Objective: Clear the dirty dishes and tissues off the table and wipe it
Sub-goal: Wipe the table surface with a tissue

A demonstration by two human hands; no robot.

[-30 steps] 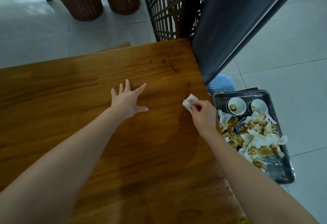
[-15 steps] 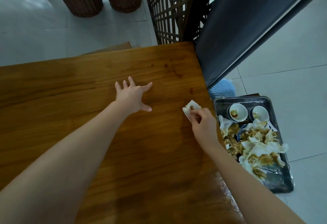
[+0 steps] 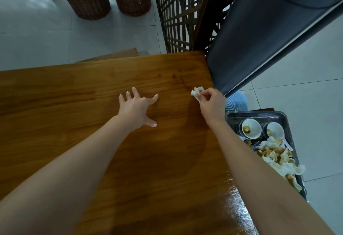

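— How far along is it?
— Clearing looks done: dishes (image 3: 249, 128) and used tissues (image 3: 282, 167) sit in the tray (image 3: 284, 114), right of the tabletop (image 3: 83, 151).
— And the hands?
— Left hand (image 3: 137, 108) is flat, fingers spread wide. Right hand (image 3: 211, 102) pinches a crumpled tissue (image 3: 196, 92), centre right. The brown smears (image 3: 183, 83) just beyond need wiping.

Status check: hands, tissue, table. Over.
Left hand open, spread on the brown wooden table. Right hand pinches a crumpled white tissue near the table's right edge. Dirty white bowls and soiled tissues in the grey metal tray alongside.
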